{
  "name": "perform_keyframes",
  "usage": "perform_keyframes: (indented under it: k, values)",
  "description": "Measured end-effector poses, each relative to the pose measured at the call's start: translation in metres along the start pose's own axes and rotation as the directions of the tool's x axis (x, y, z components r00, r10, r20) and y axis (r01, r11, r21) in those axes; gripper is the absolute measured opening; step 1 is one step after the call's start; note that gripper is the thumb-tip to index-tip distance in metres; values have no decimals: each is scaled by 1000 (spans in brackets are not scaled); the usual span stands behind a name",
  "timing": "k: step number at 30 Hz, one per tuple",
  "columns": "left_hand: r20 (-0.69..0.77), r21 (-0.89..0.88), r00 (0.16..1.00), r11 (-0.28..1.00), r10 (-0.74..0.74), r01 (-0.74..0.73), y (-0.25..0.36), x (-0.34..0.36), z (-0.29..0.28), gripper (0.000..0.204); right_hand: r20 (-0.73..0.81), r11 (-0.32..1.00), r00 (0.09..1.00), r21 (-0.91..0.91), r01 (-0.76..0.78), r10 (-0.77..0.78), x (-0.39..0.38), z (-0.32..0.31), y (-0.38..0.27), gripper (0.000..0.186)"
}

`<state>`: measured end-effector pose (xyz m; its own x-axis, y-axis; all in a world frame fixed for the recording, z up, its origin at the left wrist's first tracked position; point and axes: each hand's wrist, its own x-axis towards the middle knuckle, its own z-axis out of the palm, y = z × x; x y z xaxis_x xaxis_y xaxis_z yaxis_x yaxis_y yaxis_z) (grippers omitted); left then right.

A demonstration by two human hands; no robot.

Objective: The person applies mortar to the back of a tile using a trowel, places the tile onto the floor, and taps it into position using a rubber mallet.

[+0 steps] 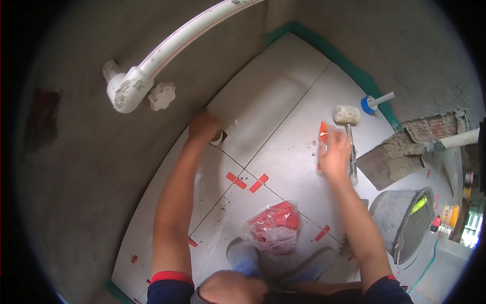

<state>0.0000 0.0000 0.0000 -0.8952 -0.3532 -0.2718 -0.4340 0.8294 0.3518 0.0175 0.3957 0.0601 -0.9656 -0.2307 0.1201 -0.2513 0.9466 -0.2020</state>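
Over at the wall side, my left hand (204, 126) is low to the floor tiles, right beside a short round pipe end (217, 138) set in a tile cut-out. The fingers of that hand are turned away and hidden. My right hand (335, 156) has its fingers bent around a clear plastic packet with orange parts (323, 133), lying on the tiles. Just right of this hand lies a mallet (347, 114) with a whitish head and a dark handle. A clear bag of red tile wedges (276, 225) rests in front of my feet.
Red wedges (258, 183) stick out of the tile joints. A grey bucket (397, 220) stands at right, below a loose piece of tile (390, 167). A white pipe (172, 45) juts from the left wall. A blue-collared pipe stub (368, 105) rises near the far right wall.
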Motion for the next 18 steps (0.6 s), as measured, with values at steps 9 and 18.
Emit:
perform_keyframes:
  k: [9,18]
  values:
    - [-169,-78,986,997,6,-19,2,16,31,57,65,916,914,-62,-397,400,27,5,64,47]
    - [-77,54,994,996,77,-73,-27,6,27,60,-119,983,982,127,-133,148,21,-3,23,56]
